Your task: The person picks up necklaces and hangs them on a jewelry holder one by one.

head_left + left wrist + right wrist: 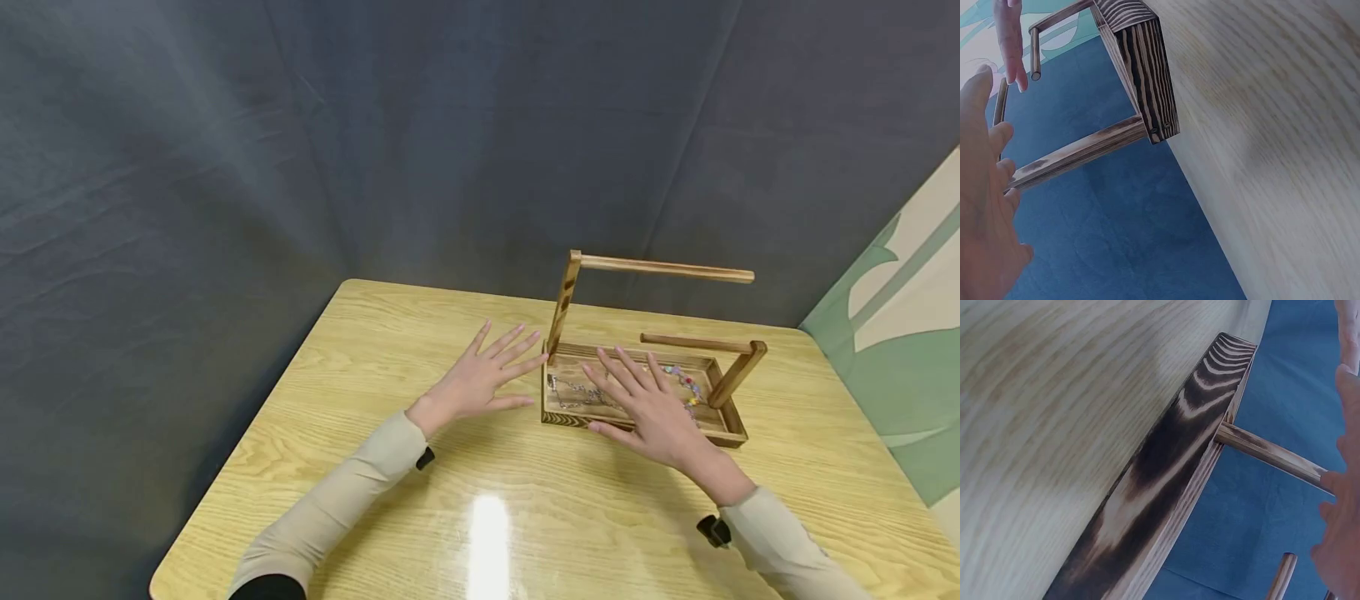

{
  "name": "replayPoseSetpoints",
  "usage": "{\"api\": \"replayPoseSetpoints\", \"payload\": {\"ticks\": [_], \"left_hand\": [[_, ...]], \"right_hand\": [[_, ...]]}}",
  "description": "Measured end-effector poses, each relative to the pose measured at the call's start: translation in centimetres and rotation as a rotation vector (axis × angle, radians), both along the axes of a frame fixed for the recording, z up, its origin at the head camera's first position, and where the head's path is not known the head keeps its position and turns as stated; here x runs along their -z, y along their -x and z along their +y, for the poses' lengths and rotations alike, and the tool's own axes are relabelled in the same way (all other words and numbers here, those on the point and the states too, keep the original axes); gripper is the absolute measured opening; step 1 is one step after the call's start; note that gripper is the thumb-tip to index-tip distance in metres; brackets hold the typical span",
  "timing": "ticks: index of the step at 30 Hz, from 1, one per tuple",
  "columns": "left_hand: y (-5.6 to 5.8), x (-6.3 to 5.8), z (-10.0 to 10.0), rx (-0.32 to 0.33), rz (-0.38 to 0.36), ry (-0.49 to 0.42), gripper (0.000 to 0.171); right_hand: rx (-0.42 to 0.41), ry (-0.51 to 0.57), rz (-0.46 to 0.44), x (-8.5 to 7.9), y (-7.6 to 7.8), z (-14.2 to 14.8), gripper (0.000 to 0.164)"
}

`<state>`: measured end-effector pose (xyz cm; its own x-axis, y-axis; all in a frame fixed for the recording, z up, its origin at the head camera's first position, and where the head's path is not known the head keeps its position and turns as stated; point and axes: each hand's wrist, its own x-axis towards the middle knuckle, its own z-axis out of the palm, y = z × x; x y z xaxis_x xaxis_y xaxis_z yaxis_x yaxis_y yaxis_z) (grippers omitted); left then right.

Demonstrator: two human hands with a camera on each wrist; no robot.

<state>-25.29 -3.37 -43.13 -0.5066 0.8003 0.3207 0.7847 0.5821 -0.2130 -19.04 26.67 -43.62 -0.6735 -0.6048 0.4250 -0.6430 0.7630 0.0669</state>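
Note:
A wooden jewelry stand (570, 420) with a shallow tray base, two posts and two horizontal bars stands on the table. Inside its tray lie a silver-coloured chain (573, 393) and a colourful beaded bracelet (691, 385), partly hidden behind my right hand. My left hand (480, 379) hovers left of the tray, fingers spread and straight, holding nothing. Over the tray's front edge my right hand (652, 417) is held with its fingers spread, also holding nothing. The left wrist view shows the tray's dark-grained end (1147, 75) beyond the left palm.
The light wood table (390, 517) has rounded corners and a bright glare spot near its front. A dark blue cloth (450, 150) hangs behind and to the left. At the right is a panel (915, 333) with green and cream leaf shapes.

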Motion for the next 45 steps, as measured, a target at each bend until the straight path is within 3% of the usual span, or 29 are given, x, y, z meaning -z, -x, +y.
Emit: {"api": "replayPoseSetpoints", "payload": {"ticks": [22, 45], "left_hand": [[-0.1, 1.2, 0.3, -0.012, -0.200, -0.009, 0.067], [0.0, 2.4, 1.3, 0.047, -0.424, -0.028, 0.067]], "right_hand": [[0.027, 0.077, -0.101, 0.9, 0.2, -0.2, 0.075], [0.094, 0.211, -0.221, 2.0, 0.7, 0.4, 0.065]]}}
